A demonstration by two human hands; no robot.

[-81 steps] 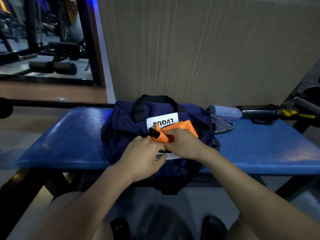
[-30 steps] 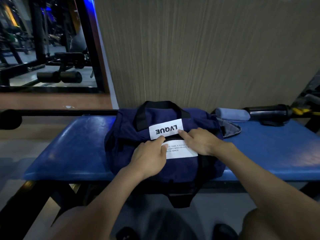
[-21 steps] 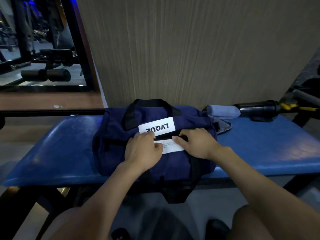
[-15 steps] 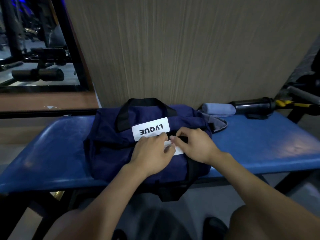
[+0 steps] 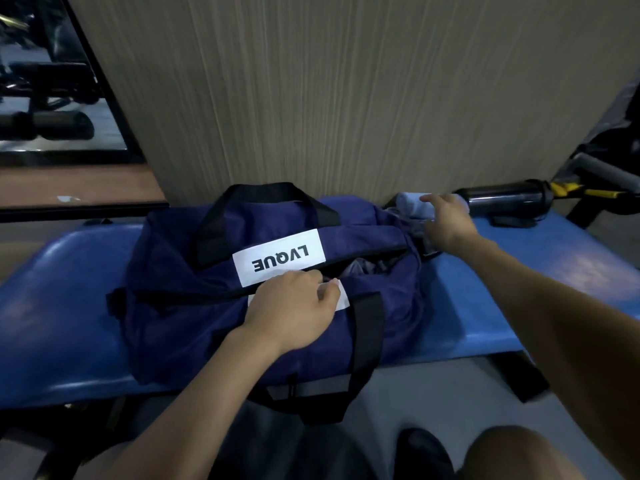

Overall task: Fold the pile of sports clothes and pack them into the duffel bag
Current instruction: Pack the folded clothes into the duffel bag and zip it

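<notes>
Our left hand (image 5: 294,308) fingers curled, pinching the duffel bag (image 5: 180,306) opening; right hand (image 5: 448,221) fingers spread, touching the rolled towel (image 5: 410,202).

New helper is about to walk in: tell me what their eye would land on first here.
First the navy duffel bag with its white LVQUE label, mid-bench and partly open. The left hand holds its near edge, while the right hand reaches to the rolled towel beside a dark bottle.

dim, soft, edge-warped wide-angle view
</notes>
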